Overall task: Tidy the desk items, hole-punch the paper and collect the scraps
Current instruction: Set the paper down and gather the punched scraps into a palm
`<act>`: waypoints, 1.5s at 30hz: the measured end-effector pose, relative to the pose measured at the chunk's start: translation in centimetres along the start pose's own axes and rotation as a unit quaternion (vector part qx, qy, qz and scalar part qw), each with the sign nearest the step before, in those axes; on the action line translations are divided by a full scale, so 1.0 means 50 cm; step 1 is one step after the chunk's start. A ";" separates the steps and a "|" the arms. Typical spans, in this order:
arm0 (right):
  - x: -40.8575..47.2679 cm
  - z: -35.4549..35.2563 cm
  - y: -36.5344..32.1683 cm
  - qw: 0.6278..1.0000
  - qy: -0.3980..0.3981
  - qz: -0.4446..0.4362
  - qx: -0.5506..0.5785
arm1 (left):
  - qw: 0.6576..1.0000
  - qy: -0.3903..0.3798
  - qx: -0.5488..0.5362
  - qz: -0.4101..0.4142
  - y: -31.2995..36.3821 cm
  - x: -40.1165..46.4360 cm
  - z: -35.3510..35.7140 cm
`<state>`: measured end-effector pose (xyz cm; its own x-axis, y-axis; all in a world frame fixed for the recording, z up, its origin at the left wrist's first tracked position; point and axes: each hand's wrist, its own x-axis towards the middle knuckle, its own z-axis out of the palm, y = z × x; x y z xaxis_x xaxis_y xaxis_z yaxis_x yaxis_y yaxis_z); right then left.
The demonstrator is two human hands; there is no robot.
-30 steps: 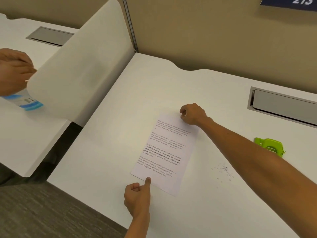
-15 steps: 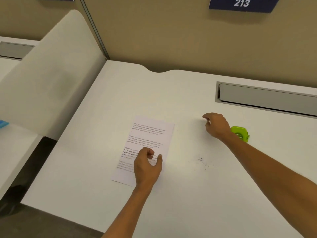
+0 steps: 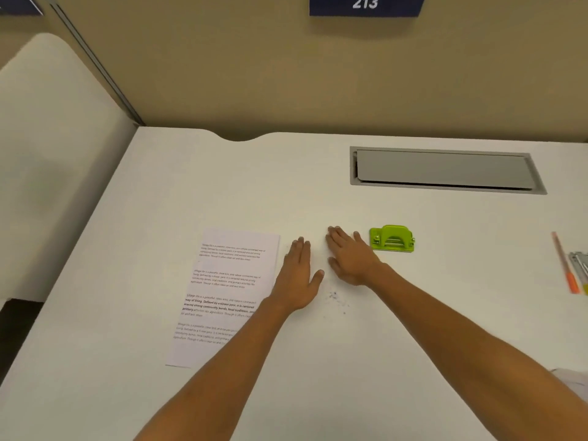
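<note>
A printed sheet of paper (image 3: 222, 291) lies flat on the white desk (image 3: 413, 313), left of centre. My left hand (image 3: 297, 278) rests flat on the desk just right of the sheet, fingers extended, holding nothing. My right hand (image 3: 350, 256) lies flat beside it, palm down, empty. A green hole punch (image 3: 392, 238) stands just right of my right hand, apart from it. Tiny dark paper scraps (image 3: 335, 299) are scattered on the desk below and between the two hands.
A grey cable hatch (image 3: 445, 170) is set into the desk at the back right. An orange pen (image 3: 563, 265) and a metal item (image 3: 580, 265) lie at the right edge. A white divider panel (image 3: 57, 160) stands on the left. The beige partition wall carries a sign reading 213.
My left hand came off the paper and opened flat on the desk to its right. My right hand opened and flattened near the scraps. The view shifted right.
</note>
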<state>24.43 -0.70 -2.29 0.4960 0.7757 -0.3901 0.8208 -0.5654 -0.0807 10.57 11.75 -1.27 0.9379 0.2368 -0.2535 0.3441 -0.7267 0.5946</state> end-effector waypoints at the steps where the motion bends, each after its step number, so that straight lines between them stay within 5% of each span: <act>1: -0.006 0.012 0.000 1.000 -0.002 0.004 -0.002 | 1.000 -0.005 0.023 -0.005 -0.004 0.016 0.001; 9: -0.114 0.095 -0.034 0.996 0.045 -0.037 0.073 | 0.995 -0.013 0.100 -0.003 -0.023 0.011 0.059; 15: -0.093 0.028 0.010 0.965 0.079 -0.059 0.244 | 0.996 0.004 -0.048 0.070 -0.002 -0.019 0.075; 24: 0.075 -0.040 0.018 0.994 -0.012 -0.060 0.087 | 0.996 0.002 -0.087 0.005 -0.015 0.113 0.024; 39: -0.169 0.145 -0.006 0.982 0.075 -0.132 0.114 | 0.990 0.060 0.012 0.125 0.016 -0.108 0.195; 42: -0.211 0.167 -0.011 0.979 0.081 -0.132 0.131 | 0.989 0.072 -0.035 0.128 0.043 -0.146 0.215; 45: -0.238 0.158 -0.016 0.963 0.108 -0.101 0.225 | 0.965 0.089 -0.231 0.083 0.060 -0.150 0.191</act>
<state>15.65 -11.71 -4.81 0.4269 0.8950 -0.1296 0.7248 -0.4243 -0.5428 4.17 1.63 -4.87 0.9600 0.2797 -0.0144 0.1325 -0.4079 0.9034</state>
